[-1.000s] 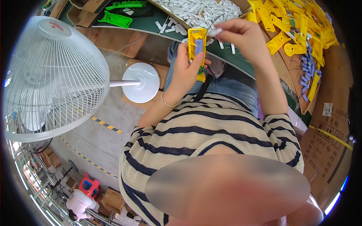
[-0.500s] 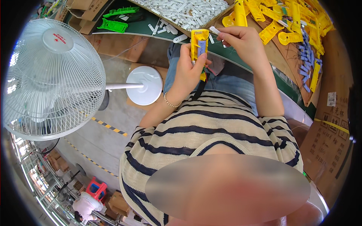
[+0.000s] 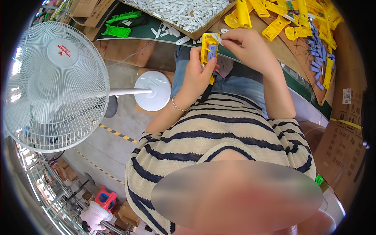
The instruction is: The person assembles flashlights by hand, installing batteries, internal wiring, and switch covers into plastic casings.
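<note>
White strip [image 3: 216, 38] now overlaps the far end of the yellow housing [image 3: 204, 51]; earlier it was apart, so both hands appear to work on one piece. Left hand [image 3: 198, 71]: grip closed round the housing, just off the tabletop's [image 3: 141, 31] near edge. Right hand [image 3: 250, 49]: grip pinches the strip. Contact unclear; left fingers hide the housing's lower part.

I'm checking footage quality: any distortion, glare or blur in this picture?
Head view: fisheye bends the edge of the green table; head view: bright, washed-out spots along the left rim; head view: a blurred oval covers the lower middle, while the yellow casing looks fairly clear.
</note>
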A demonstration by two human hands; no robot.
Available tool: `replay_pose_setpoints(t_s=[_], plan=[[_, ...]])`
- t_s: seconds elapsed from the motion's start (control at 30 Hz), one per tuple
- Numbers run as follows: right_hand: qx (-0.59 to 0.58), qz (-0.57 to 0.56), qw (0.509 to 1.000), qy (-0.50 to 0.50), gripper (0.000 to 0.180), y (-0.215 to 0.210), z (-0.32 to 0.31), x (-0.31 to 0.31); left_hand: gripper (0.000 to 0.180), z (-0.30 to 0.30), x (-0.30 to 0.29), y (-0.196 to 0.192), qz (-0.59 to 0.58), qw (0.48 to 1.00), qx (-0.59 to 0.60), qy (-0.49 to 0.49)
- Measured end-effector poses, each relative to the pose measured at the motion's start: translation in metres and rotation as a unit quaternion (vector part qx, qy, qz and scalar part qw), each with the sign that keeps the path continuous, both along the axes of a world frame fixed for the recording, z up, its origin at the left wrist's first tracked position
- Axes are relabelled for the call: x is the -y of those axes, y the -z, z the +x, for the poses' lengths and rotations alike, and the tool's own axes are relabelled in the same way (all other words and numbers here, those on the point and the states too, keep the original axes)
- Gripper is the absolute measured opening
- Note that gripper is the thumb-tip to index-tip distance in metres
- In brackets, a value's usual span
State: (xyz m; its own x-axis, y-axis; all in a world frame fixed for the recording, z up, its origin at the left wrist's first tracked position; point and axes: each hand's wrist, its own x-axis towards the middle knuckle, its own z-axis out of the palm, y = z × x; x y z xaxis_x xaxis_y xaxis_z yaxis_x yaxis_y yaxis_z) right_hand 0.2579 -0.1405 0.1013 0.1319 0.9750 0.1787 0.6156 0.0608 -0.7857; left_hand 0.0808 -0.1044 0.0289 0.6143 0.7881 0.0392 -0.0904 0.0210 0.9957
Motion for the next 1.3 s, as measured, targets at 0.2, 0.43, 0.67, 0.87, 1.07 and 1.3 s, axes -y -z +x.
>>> replay_pose_setpoints(t_s=[0.2,0.43,0.67,0.87,1.07,1.3], plan=[[0.096,-0.024,0.992,0.084,0.018,0.0,0.017,0.001,0.026,0.0,-0.001,0.002,-0.011,0.997,0.071,-0.041],[0.056,0.022,0.998,-0.032,0.017,0.004,0.002,-0.001,0.03,0.005,0.001,0.002,-0.001,1.0,0.0,0.015],[0.022,-0.061,0.998,-0.018,0.019,0.001,0.006,0.002,0.026,0.005,0.002,0.001,-0.006,0.994,-0.071,0.077],[-0.057,-0.116,0.991,0.032,0.018,0.008,0.006,-0.001,0.026,0.006,0.003,0.001,-0.009,0.994,-0.078,0.075],[-0.172,-0.006,0.968,0.184,0.019,0.017,-0.019,0.009,0.027,0.011,0.003,-0.007,0.012,0.994,-0.088,0.067],[-0.033,0.067,0.98,0.183,0.02,0.018,0.009,0.014,0.025,0.026,-0.001,-0.021,-0.081,0.985,-0.056,0.143]])
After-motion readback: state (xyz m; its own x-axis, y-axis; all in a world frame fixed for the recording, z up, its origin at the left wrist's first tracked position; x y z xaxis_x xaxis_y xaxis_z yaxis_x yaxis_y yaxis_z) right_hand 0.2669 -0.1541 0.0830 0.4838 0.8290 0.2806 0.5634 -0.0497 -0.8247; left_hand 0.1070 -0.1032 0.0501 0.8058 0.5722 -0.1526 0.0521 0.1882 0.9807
